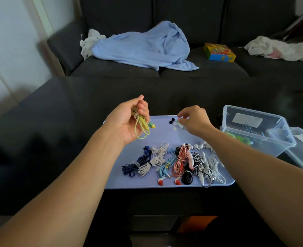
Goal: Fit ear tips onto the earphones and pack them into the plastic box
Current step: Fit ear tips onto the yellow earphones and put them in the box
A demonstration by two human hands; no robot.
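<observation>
A home living room — dark sofa [182,72], rumpled blue blanket [143,49]

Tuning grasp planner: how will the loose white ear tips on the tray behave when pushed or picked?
The white ear tips look small and rounded, so probably light and apt to roll or scatter across the smooth tray. Likely soft; a pinch grip may squash them.

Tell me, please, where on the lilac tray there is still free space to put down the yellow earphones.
The tray is bare at its left side, between the left hand and the navy earphones, and in the middle strip between the loose ear tips and the bundles. The near right part is crowded with coiled earphones.
</observation>
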